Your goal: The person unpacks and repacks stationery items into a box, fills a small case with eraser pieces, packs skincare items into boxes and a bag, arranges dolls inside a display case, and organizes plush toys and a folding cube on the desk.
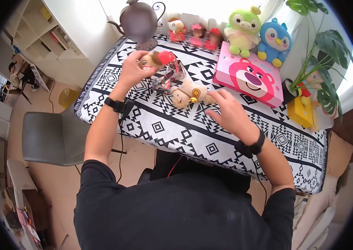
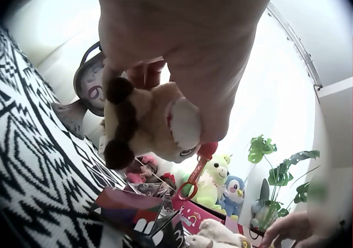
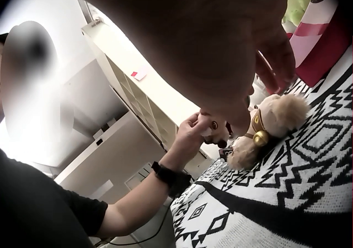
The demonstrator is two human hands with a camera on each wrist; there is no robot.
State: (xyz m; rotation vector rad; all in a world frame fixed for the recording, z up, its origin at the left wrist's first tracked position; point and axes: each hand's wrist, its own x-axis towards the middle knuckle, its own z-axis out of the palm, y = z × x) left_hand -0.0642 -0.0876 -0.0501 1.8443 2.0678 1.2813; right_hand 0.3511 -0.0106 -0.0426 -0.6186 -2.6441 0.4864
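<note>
My left hand (image 1: 131, 71) holds up a small beige plush toy (image 1: 148, 62) with dark brown patches, gripped by the fingers and thumb. A round red piece (image 1: 166, 57) is beside the toy, and a red strap (image 2: 194, 176) with a ring hangs near it in the left wrist view. Below are crumpled, dark printed packages (image 1: 168, 78) on the patterned cloth. A cream plush toy (image 1: 191, 92) with a gold bell (image 3: 260, 138) lies at their near right. Close to its right end hovers my right hand (image 1: 235, 118), fingers spread and holding nothing.
A pink bear-face box (image 1: 251, 75) stands right, with a green plush (image 1: 243, 31) and blue bird plush (image 1: 275, 41) behind. Dolls (image 1: 197, 34) line the back edge beside a dark pot-shaped ornament (image 1: 138, 23). A leafy plant (image 1: 326, 46) and yellow box (image 1: 300, 112) are far right.
</note>
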